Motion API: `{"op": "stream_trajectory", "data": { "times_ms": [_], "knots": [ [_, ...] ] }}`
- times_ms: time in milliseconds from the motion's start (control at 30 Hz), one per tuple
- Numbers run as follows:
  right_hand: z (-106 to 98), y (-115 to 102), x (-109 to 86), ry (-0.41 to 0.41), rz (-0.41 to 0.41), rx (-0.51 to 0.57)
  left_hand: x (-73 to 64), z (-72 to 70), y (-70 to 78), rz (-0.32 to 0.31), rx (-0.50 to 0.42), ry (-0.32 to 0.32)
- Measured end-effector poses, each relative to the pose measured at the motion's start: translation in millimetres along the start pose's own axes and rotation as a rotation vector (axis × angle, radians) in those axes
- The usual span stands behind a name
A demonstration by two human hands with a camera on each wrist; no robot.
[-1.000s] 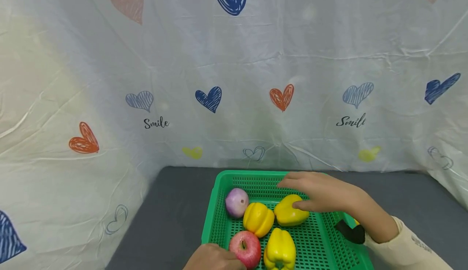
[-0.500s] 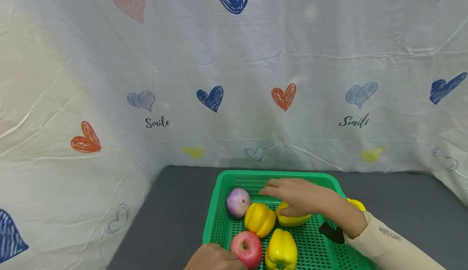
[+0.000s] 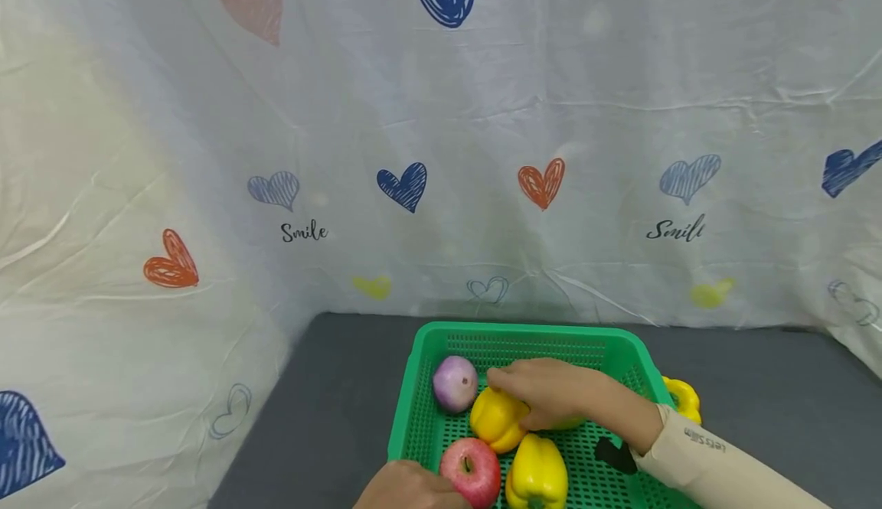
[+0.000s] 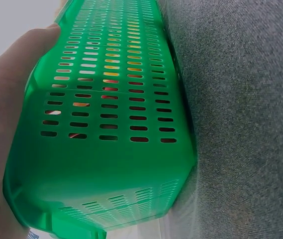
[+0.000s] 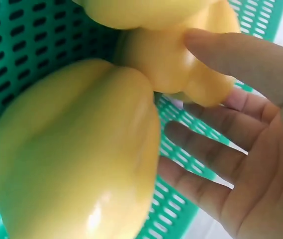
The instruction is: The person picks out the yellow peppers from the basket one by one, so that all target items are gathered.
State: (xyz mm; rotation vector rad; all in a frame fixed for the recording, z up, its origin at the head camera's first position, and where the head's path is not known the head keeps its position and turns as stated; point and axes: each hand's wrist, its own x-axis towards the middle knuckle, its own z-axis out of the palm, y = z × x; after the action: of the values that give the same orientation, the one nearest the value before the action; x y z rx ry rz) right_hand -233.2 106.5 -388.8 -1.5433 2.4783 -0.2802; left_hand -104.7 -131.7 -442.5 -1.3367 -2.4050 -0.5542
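Note:
A green plastic basket [image 3: 406, 409] holds yellow bell peppers, a red apple [image 3: 472, 471] and a round purple, onion-like vegetable [image 3: 455, 383]. My left hand [image 3: 409, 487] grips the basket's left rim beside the apple; the left wrist view shows the thumb [image 4: 39, 42] over that rim. Inside the basket my right hand [image 3: 551, 390] holds the yellow bell pepper [image 3: 496, 421] next to the purple vegetable. In the right wrist view its thumb presses this pepper [image 5: 171, 64], with the index finger partly hidden behind. Another pepper [image 3: 568, 423] lies mostly hidden below the right hand.
One more yellow bell pepper [image 3: 537, 472] stands at the basket's front, right of the apple. Outside the right rim lies a yellow pepper [image 3: 684, 399], partly hidden by the basket. The dark grey table [image 3: 310, 417] ends at a heart-patterned curtain [image 3: 475, 226].
My right hand has moved left and down, from above the right-hand pepper to the pepper beside the purple vegetable, and has taken hold of it. The left hand stays on the rim.

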Motion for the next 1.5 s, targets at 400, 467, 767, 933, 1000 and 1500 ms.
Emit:
{"op": "stream_trajectory", "data": {
  "times_ms": [400, 467, 767, 933, 1000, 1500],
  "knots": [
    [4.3, 4.6, -1.4, -0.02, -0.053, 0.093, 1.2, -2.2, 2.0, -0.007, 0.017, 0.03],
    [5.1, 5.9, -2.4, -0.017, -0.056, 0.073, 0.6, -1.1, 2.0, -0.008, 0.011, 0.033],
    [3.9, 10.1, -9.1, -0.015, -0.066, 0.163, -0.5, 3.8, -0.5, 0.009, 0.024, 0.07],
    [3.5, 6.5, -8.6, 0.003, -0.114, 0.16, -1.0, 3.5, -2.6, 0.017, 0.052, 0.061],
    [3.0, 5.3, -8.5, 0.028, -0.132, 0.139, -1.5, 3.0, -3.6, 0.024, 0.06, 0.055],
    [-11.1, 5.2, -19.7, 0.086, -0.043, 0.241, -3.7, 3.3, -5.3, 0.034, 0.04, 0.034]
  ]
}}
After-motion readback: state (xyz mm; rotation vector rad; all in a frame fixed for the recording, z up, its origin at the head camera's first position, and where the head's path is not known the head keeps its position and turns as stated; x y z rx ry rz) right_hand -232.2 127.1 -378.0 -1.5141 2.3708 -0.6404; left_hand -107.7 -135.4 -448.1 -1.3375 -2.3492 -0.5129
